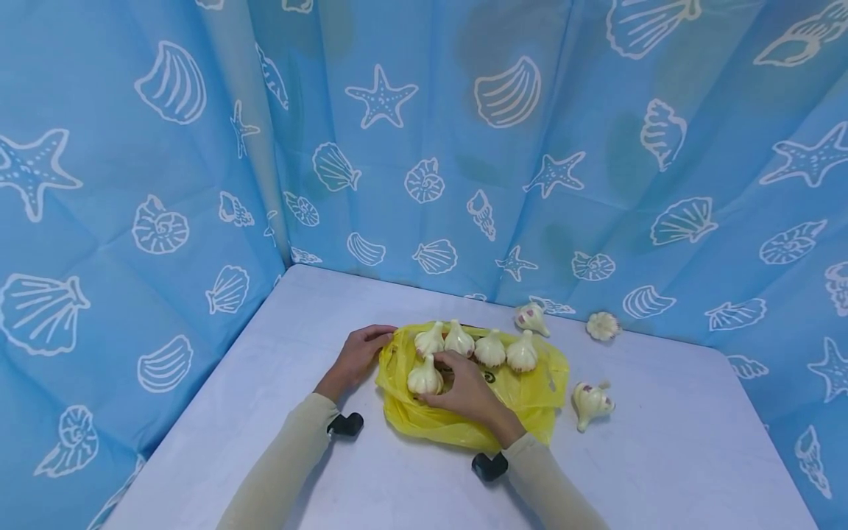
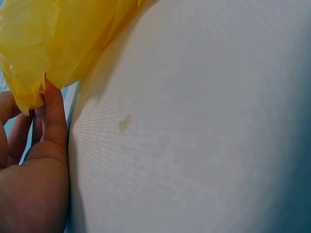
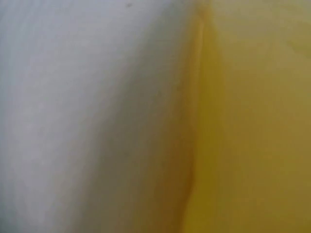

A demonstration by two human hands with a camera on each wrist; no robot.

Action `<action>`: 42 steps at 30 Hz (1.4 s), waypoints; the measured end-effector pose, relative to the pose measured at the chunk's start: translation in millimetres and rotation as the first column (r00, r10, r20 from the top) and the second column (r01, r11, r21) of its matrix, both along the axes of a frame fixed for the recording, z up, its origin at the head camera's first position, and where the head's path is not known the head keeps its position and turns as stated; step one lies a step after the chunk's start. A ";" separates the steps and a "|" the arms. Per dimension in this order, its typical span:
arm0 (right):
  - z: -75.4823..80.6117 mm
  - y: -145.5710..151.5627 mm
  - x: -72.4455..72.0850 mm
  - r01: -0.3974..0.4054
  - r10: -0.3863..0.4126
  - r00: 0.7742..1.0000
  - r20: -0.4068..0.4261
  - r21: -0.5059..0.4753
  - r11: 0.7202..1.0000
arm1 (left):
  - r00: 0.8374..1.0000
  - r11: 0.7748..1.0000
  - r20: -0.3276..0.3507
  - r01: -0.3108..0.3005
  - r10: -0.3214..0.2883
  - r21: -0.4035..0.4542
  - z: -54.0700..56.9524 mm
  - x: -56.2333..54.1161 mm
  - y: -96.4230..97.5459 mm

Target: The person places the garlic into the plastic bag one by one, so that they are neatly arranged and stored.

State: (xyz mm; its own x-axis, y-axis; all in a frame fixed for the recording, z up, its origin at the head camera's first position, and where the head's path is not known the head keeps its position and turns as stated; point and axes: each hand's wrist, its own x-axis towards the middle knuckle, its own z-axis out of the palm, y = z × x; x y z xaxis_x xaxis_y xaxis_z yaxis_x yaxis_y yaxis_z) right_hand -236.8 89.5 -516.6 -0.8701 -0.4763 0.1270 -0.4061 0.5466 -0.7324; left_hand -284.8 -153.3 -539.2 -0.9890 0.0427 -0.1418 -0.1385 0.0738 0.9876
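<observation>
A yellow plastic bag (image 1: 457, 427) lies spread flat on the table, with several garlic bulbs on top of it. My right hand (image 1: 467, 394) grips one garlic bulb (image 1: 425, 378) near the bag's left side, thumb and fingers around it. Behind that hand, other bulbs (image 1: 490, 349) stand in a row, stems up. At the bag's left edge, my left hand (image 1: 361, 358) pinches the plastic; the left wrist view shows the fingers (image 2: 56, 114) at a gathered corner of the bag (image 2: 73, 39). Only blurred yellow plastic (image 3: 262, 121) and white cloth fill the right wrist view.
Three more garlic bulbs lie off the bag to the right: one behind it (image 1: 531, 318), one at the table's back edge (image 1: 603, 326) and one beside the bag (image 1: 592, 403). A blue shell-patterned curtain (image 1: 424, 221) hangs along the back and left of the white table (image 1: 676, 442).
</observation>
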 end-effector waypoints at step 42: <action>78.5 67.8 9.2 0.049 -0.070 0.994 -0.088 -0.225 0.973 | 0.999 0.999 0.035 -0.012 0.014 -0.043 0.4 -0.3 2.2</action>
